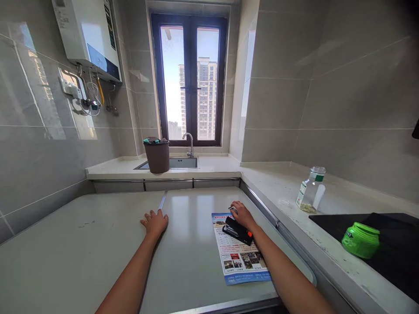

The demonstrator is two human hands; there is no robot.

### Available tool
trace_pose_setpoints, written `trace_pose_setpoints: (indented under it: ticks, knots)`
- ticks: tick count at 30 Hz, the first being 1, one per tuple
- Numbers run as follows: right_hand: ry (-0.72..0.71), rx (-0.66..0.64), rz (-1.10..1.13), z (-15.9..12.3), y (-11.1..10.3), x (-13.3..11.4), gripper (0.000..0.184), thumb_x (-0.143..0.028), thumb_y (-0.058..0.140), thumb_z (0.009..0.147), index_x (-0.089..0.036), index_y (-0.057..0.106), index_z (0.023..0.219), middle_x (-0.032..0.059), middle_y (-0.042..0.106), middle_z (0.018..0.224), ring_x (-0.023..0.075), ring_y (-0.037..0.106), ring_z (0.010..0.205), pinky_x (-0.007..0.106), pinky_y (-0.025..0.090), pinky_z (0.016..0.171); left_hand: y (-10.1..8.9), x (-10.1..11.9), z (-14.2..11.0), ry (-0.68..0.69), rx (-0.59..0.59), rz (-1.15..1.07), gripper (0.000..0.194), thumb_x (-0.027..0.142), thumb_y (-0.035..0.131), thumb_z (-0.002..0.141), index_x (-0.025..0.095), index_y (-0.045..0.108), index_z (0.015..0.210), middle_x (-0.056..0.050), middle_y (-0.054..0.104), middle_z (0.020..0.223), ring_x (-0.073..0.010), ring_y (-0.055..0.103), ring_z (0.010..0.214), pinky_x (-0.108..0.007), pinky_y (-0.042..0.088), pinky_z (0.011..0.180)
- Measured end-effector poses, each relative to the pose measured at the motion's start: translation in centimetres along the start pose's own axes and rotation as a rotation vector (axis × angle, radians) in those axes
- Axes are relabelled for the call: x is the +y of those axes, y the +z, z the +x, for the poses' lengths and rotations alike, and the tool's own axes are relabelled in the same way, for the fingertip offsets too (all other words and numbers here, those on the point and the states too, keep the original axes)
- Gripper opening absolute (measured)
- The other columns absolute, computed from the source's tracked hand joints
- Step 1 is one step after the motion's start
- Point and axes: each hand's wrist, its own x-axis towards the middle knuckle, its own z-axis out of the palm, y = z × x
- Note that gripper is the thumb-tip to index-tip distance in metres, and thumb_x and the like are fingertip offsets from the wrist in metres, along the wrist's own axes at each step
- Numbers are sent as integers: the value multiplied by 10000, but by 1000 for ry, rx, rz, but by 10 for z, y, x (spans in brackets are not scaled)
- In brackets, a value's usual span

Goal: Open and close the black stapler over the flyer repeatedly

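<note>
Stapler: black (237, 230), with an orange part at the end near your right wrist; it lies on the leaflet, towards the table's right edge.
Leaflet: printed sheet (245, 263) with blue bands and small photographs, flat on the table between the centre seam and the right edge; your right forearm covers part of its right side.
Left hand: your left hand (155, 223) rests on the table with fingers spread, at the centre seam (163, 200), holding nothing visible.
Right hand: your right hand (242, 213) is above the leaflet's far right corner, fingers bent in and pinching a small silvery piece (233, 209), too small to identify.
Table: pale top (81, 253), its far edge just below the counter with the sink, its right edge beside the right-hand counter.
Right-hand counter: white surface (271, 179) bearing a clear glass jar (307, 194) with a green band, near the edge facing you; a black panel (397, 257) carries a tilted green jar (361, 240).
Sink: steel basin (183, 163) below the window (190, 83); a brown bin (157, 158) stands at its front left, the tap (190, 146) behind.
</note>
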Motion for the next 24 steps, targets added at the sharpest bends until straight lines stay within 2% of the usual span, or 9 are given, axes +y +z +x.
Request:
trace_pose_setpoints:
  ticks: [6,15,22,24]
  knots:
    - [24,-108,62,3,9,7,353,-196,525,925,-174,644,1257,127,606,1383,208,513,1342,371,375,1124,1,0,1,2,3,13,552,434,362,937,140,563,1359,-284,433,1485,-508,315,1408,-698,224,1059]
    - [-2,-143,43,3,12,12,337,-201,477,962,-192,639,1256,103,647,1334,186,606,1232,319,438,1049,1,-1,1,-3,-12,11,566,442,350,944,146,551,1382,-277,406,1511,-512,297,1417,-702,205,1070]
    - [-23,-105,53,6,18,16,410,-192,480,943,-152,614,1329,135,560,1450,213,479,1389,370,339,1175,-1,0,0,4,-32,24,570,429,325,948,139,543,1387,-278,409,1504,-511,297,1417,-707,209,1068]
    - [-41,-135,70,7,20,16,441,-196,479,935,-154,601,1357,135,543,1467,222,460,1407,381,322,1192,-1,0,1,2,-34,29,567,426,324,947,140,544,1386,-274,413,1503,-508,299,1416,-703,214,1068]
